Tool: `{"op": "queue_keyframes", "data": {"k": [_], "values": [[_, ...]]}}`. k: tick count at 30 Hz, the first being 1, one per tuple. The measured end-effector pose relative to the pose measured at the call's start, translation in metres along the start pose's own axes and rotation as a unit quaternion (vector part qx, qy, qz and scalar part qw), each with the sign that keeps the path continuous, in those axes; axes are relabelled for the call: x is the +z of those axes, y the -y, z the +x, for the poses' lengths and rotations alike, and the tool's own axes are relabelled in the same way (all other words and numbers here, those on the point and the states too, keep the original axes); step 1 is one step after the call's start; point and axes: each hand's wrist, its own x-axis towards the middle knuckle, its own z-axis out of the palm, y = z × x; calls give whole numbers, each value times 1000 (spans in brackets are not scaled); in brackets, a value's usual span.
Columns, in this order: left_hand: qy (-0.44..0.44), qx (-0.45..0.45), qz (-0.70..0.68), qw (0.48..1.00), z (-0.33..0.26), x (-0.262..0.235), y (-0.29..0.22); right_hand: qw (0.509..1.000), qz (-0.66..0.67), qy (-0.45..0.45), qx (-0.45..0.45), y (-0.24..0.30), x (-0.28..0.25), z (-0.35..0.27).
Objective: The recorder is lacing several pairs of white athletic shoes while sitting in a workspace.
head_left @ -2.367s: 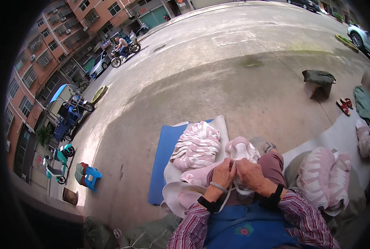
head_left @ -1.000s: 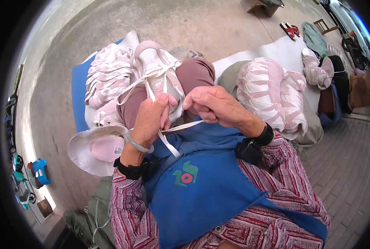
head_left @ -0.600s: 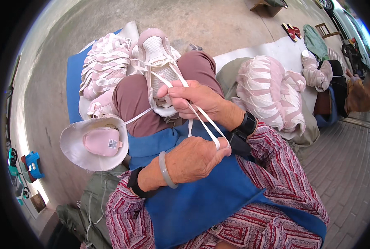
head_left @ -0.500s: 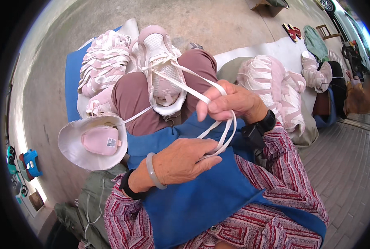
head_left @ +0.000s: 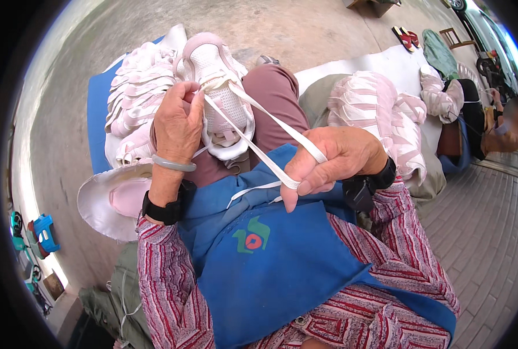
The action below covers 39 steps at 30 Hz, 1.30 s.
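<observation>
A white and pink shoe upper (head_left: 217, 57), toe pointing away, is propped between my knees. Two strands of a white shoelace (head_left: 266, 116) stretch from its eyelets toward my right hand (head_left: 341, 158), which is closed around them; the loose ends hang below. At the left side of the lacing, my left hand (head_left: 177, 123) has thumb and forefinger pinched on the lace, though its fingertips partly cover the spot. Beneath my left wrist lies a white cupped piece (head_left: 99, 203) with a pink pad, partly hidden by the arm.
Several stacked pink and white uppers (head_left: 134, 93) are at the left, and another bundle (head_left: 366, 107) is at the right. A blue apron (head_left: 270, 273) covers my lap. Red sandals (head_left: 405, 38) lie far right, near another person (head_left: 506, 125).
My left hand has moved from the lace ends near my lap up to the shoe's eyelets. The right hand has lowered slightly, and the big lace loop between the hands has gone.
</observation>
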Motion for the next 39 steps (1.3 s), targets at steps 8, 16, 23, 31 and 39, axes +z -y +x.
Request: {"op": "queue_keyframes", "data": {"k": [8,16,23,31,39], "values": [[-20,92,29,995,6,7,8,1000,3,-16,2,6,0,-6],[61,-158,-136,976,-3,2,12,998,-16,19,-49,9,-1,-18],[271,-364,-415,788,-19,-27,-32,974,-223,30,-13,-3,28,42],[239,-307,-601,698,-25,0,1,945,-324,-51,-3,-12,26,51],[199,-300,-482,799,-35,4,-21,691,-519,-495,-88,-54,-15,63]]}}
